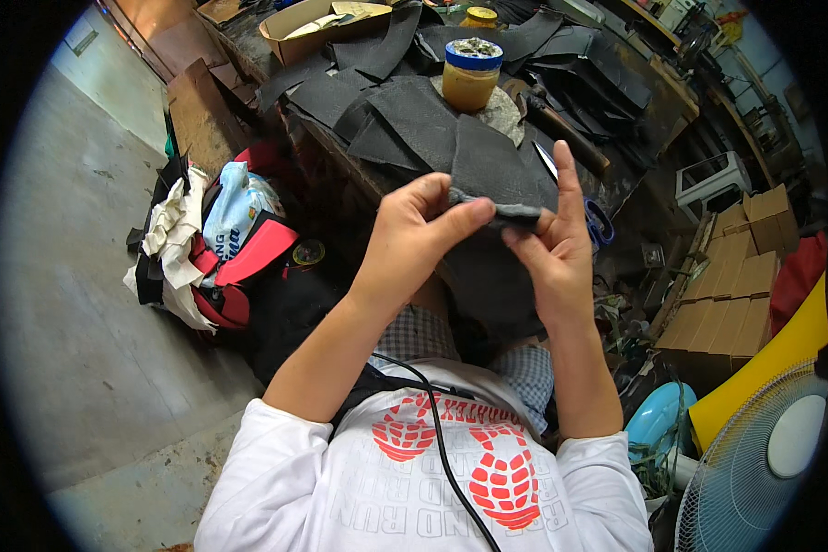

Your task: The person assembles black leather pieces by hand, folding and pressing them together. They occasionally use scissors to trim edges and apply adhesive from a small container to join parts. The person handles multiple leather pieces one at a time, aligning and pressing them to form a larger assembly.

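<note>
A dark grey, textured sheet piece [501,158] hangs between my two hands at the table's near edge. Its near edge is turned up into a thick fold. My left hand [419,230] pinches the left end of that fold between thumb and fingers. At the fold's right end my right hand [561,262] grips with the thumb and bent fingers, while one finger points upward. Just beyond the right hand lie scissors with blue handles [600,225], partly hidden by it. A jar of yellowish paste with a blue rim [472,78] stands behind the sheet.
More dark sheet pieces [396,120] overlap across the table. A wooden-handled tool [569,136] lies right of the jar; a cardboard box [317,28] sits at the far left. Cloth scraps [179,230] are heaped to my left. Cartons [727,294] and a fan [764,469] stand right.
</note>
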`<state>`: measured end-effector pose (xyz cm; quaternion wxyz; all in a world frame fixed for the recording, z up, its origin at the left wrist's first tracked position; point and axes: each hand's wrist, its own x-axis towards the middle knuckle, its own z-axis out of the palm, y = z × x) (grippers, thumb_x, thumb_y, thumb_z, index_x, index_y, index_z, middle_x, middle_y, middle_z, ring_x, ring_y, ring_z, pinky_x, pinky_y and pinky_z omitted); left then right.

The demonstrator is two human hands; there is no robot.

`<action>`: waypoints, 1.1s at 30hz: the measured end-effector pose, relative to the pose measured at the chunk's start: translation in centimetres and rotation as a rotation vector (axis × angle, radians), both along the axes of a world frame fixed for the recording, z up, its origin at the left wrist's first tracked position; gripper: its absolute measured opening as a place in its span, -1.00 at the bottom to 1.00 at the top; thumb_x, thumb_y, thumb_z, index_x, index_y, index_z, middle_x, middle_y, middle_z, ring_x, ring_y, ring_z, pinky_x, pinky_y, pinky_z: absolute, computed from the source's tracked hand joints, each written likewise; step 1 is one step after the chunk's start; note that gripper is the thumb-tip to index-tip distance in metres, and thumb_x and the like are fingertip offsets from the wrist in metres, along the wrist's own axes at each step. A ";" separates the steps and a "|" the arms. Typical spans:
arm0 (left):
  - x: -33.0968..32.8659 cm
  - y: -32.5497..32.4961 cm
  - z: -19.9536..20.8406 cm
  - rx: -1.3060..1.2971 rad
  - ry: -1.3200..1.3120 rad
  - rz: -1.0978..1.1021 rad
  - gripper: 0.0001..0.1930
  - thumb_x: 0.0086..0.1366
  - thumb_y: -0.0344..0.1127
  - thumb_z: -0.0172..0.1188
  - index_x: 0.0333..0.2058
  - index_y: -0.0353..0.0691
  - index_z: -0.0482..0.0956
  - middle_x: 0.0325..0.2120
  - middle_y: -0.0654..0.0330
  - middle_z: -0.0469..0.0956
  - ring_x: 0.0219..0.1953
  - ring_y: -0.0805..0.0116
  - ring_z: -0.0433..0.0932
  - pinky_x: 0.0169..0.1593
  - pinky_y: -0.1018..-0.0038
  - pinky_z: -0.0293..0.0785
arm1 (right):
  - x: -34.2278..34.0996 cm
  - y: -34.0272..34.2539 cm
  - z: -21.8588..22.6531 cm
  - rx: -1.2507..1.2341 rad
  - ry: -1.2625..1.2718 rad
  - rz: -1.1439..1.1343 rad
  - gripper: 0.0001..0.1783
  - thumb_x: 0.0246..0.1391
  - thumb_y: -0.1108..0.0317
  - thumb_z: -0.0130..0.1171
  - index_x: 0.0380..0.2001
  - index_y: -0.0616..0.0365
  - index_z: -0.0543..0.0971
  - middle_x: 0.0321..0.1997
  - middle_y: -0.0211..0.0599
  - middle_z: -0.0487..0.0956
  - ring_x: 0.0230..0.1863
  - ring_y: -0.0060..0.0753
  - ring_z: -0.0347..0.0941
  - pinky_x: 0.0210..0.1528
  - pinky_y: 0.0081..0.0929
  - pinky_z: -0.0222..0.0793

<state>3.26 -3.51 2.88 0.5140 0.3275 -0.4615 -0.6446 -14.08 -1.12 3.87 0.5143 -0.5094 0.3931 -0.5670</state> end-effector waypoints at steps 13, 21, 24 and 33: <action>-1.1 0.2 -1.5 0.059 0.254 -0.122 -0.79 0.17 -0.54 0.28 -0.19 -0.40 0.63 -0.31 0.19 0.66 -0.33 0.58 0.56 -0.18 0.62 0.49 | -0.1 0.1 -0.2 0.036 -0.264 -0.063 0.01 -0.08 0.67 0.21 0.44 0.13 0.01 -0.03 -0.21 0.56 0.00 -0.48 0.52 0.08 -0.55 0.46; -1.0 0.4 -1.2 0.078 0.121 -0.050 -0.76 0.11 -0.57 0.10 -0.24 -0.40 0.65 -0.36 0.20 0.65 -0.32 0.54 0.56 -0.12 0.61 0.46 | -0.8 -0.1 -0.6 0.046 -0.217 -0.039 0.01 -0.12 0.68 0.20 0.42 0.16 0.02 0.02 -0.12 0.56 -0.01 -0.45 0.54 0.08 -0.49 0.49; -1.2 0.6 -1.1 0.072 0.142 -0.042 -0.87 0.17 -0.49 0.17 -0.33 -0.37 0.65 -0.48 0.32 0.58 -0.39 0.62 0.47 -0.22 0.65 0.40 | -1.0 -0.3 -0.7 0.022 -0.241 -0.052 0.00 -0.12 0.68 0.20 0.42 0.17 0.02 0.01 -0.13 0.56 -0.01 -0.44 0.54 0.08 -0.49 0.48; -0.6 0.6 -1.6 0.054 0.125 -0.096 -0.88 0.25 -0.38 0.31 -0.42 -0.28 0.60 -0.50 0.37 0.55 -0.46 0.70 0.43 -0.39 0.70 0.36 | -1.1 0.1 -1.1 0.039 -0.438 0.020 0.00 -0.14 0.76 0.17 0.42 0.10 0.09 0.00 -0.24 0.58 -0.02 -0.53 0.54 0.01 -0.59 0.51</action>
